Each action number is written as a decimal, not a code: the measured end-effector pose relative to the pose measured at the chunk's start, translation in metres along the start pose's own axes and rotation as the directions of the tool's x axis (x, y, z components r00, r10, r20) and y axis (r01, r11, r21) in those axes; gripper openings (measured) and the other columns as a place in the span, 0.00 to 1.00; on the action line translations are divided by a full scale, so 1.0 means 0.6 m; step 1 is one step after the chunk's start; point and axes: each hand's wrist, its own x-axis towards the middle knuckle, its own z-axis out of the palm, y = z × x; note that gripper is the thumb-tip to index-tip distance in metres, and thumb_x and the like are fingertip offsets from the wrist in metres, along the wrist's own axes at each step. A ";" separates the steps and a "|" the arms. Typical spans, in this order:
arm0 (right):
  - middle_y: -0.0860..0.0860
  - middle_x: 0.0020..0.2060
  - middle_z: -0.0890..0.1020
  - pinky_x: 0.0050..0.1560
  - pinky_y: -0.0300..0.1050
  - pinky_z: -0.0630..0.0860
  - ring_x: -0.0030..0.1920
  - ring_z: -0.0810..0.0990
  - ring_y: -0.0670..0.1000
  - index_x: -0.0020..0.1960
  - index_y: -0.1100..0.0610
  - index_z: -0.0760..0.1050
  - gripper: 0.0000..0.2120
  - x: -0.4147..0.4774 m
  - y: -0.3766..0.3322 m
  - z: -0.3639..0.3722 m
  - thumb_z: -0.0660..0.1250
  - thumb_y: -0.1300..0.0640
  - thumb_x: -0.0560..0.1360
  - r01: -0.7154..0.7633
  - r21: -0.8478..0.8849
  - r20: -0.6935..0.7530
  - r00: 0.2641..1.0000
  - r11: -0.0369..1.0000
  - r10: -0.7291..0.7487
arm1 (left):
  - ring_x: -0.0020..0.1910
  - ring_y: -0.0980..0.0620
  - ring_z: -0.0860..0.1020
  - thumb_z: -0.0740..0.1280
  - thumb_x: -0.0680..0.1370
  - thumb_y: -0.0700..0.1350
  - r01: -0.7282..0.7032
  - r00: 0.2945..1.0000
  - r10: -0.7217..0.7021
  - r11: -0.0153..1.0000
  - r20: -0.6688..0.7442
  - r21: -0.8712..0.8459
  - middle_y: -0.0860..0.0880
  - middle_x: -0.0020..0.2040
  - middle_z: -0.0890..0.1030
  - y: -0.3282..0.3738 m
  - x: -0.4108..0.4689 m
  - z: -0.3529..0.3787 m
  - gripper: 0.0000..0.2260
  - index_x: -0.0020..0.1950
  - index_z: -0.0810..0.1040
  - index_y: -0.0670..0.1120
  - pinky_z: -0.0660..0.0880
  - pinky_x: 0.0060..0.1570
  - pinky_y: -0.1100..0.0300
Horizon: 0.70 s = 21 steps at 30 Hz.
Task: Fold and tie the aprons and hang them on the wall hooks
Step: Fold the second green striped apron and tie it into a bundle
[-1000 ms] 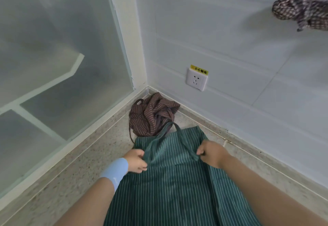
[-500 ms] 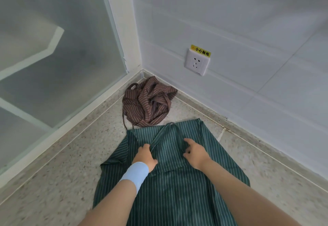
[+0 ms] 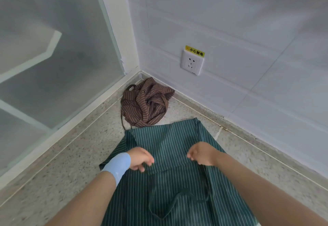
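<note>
The bib of the green pinstriped apron (image 3: pixel 170 142) has been folded down toward the person since a moment ago, so its neck strap (image 3: pixel 177 197) now loops limply lower on the cloth, and both hands have drawn back to the fold edge. The left hand (image 3: pixel 141 159), above a pale blue wristband (image 3: pixel 118 165), and the right hand (image 3: pixel 201 154) rest there with fingers curled; blur hides whether they pinch the fabric. The apron lies flat on the speckled terrazzo floor (image 3: pixel 71 163), its hem cut off below. A brown striped apron (image 3: pixel 147 105) sits crumpled in the corner, under a white wall socket (image 3: pixel 191 63).
</note>
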 end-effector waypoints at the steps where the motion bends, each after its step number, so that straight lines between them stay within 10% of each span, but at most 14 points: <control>1: 0.50 0.56 0.83 0.48 0.41 0.81 0.41 0.84 0.46 0.58 0.48 0.81 0.18 0.010 -0.001 -0.007 0.56 0.64 0.81 -0.032 0.060 -0.133 0.990 0.998 0.040 | 0.31 0.53 0.79 0.65 0.77 0.41 0.023 0.988 -0.029 0.999 -0.152 -0.042 0.50 0.47 0.82 0.005 0.015 -0.007 0.05 0.47 0.81 0.46 0.70 0.31 0.62; 3: 0.52 0.52 0.81 0.29 0.37 0.75 0.29 0.78 0.46 0.57 0.50 0.80 0.17 0.033 0.001 -0.022 0.56 0.64 0.80 -0.072 0.245 -0.333 0.930 0.967 0.154 | 0.28 0.50 0.74 0.62 0.78 0.39 0.114 0.911 -0.129 0.992 -0.392 -0.061 0.47 0.35 0.76 0.010 0.042 -0.018 0.08 0.38 0.72 0.43 0.68 0.32 0.61; 9: 0.59 0.72 0.62 0.31 0.42 0.77 0.36 0.82 0.54 0.76 0.47 0.64 0.24 0.101 0.006 -0.062 0.58 0.60 0.82 -0.103 0.377 -0.379 0.889 0.920 0.255 | 0.30 0.46 0.78 0.68 0.78 0.49 0.113 0.797 -0.368 0.869 -0.479 -0.481 0.44 0.32 0.79 0.025 0.092 -0.046 0.14 0.40 0.73 0.40 0.78 0.39 0.55; 12: 0.59 0.69 0.70 0.28 0.41 0.76 0.37 0.83 0.52 0.77 0.47 0.63 0.26 0.129 0.012 -0.068 0.58 0.61 0.81 -0.097 0.444 -0.385 0.877 0.891 0.288 | 0.31 0.48 0.75 0.71 0.77 0.44 0.035 0.808 -0.415 0.744 -0.420 -0.668 0.45 0.34 0.76 0.027 0.104 -0.060 0.09 0.46 0.74 0.41 0.79 0.44 0.55; 18: 0.52 0.44 0.85 0.41 0.47 0.83 0.34 0.81 0.50 0.58 0.55 0.81 0.11 0.156 0.016 -0.097 0.64 0.63 0.80 -0.007 0.743 -0.389 0.809 0.670 0.440 | 0.29 0.55 0.72 0.70 0.78 0.43 -0.241 0.822 -0.397 0.405 -0.408 -0.882 0.47 0.42 0.78 0.035 0.083 -0.124 0.08 0.54 0.76 0.43 0.68 0.20 0.67; 21: 0.55 0.47 0.85 0.43 0.49 0.84 0.37 0.83 0.51 0.62 0.57 0.79 0.14 0.158 0.005 -0.120 0.65 0.67 0.79 0.077 0.852 -0.357 0.808 0.517 0.469 | 0.38 0.53 0.83 0.70 0.78 0.41 -0.360 0.829 -0.349 0.266 -0.437 -0.894 0.44 0.51 0.82 0.050 0.073 -0.143 0.15 0.65 0.75 0.42 0.82 0.35 0.62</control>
